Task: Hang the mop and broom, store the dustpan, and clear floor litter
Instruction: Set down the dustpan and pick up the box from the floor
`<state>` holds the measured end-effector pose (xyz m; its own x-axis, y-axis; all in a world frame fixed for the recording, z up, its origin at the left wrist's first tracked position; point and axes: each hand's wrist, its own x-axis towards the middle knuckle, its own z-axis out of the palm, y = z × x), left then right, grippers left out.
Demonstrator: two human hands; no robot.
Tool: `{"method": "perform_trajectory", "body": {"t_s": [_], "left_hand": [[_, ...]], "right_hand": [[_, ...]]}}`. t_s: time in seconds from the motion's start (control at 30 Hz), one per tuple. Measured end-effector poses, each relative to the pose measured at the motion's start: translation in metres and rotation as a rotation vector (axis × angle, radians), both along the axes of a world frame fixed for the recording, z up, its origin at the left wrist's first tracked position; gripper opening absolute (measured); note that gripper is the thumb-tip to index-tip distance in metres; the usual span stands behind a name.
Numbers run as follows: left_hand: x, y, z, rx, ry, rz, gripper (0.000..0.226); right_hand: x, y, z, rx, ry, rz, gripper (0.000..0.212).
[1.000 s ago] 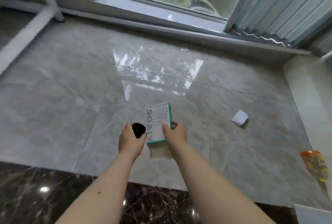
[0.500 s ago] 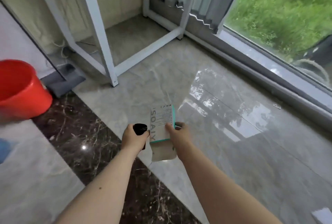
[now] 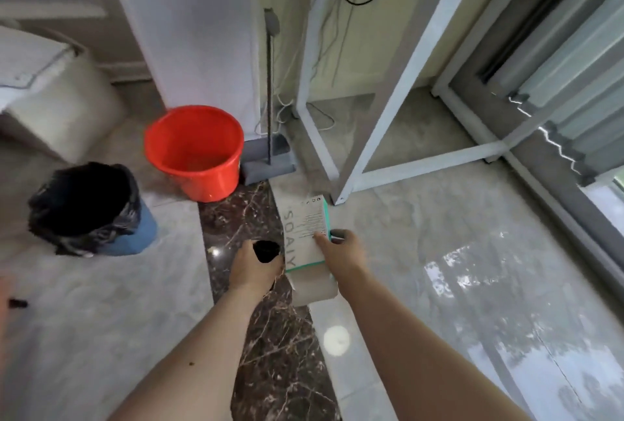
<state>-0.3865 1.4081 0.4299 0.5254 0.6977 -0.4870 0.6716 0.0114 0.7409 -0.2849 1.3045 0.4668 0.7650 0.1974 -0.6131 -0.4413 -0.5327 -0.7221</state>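
Flat cardboard box (image 3: 305, 233) with teal edge pinched in right hand (image 3: 341, 253) — small black round object (image 3: 266, 250) gripped in left hand (image 3: 253, 267); glossy red plastic bucket (image 3: 196, 152) beyond box.

Both forearms bare, no sleeves; hands (image 3: 256, 267) ungloved (a small mole, left forearm).

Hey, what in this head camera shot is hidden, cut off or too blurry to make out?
- Black object in the left hand: fingers cover most of it.
- Box in the right hand: print blurred.
- Bin contents: dark liner hides them.
- Small dark thing on the floor: too small.
- Dustpan: partly behind the red bucket.
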Motion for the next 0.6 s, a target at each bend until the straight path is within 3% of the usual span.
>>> {"method": "perform_trajectory", "body": {"t_s": [0.1, 0.3, 0.4, 0.5, 0.6], "left_hand": [[0.003, 0.015, 0.003, 0.018, -0.019, 0.110, 0.039], [0.014, 0.077, -0.004, -0.018, -0.016, 0.316, 0.009], [0.012, 0.109, -0.008, -0.043, -0.035, 0.403, 0.033], [0.001, 0.143, -0.014, -0.040, -0.056, 0.510, 0.027], [-0.019, 0.178, -0.025, -0.057, -0.029, 0.605, 0.035]], "right_hand": [[0.012, 0.032, 0.002, 0.020, -0.024, 0.099, 0.041], [0.037, 0.099, -0.005, -0.040, -0.027, 0.309, 0.043], [0.041, 0.134, -0.011, -0.063, -0.009, 0.394, 0.046], [0.030, 0.175, -0.020, -0.066, -0.024, 0.479, 0.049], [0.008, 0.216, -0.031, -0.085, -0.053, 0.561, 0.053]]}}
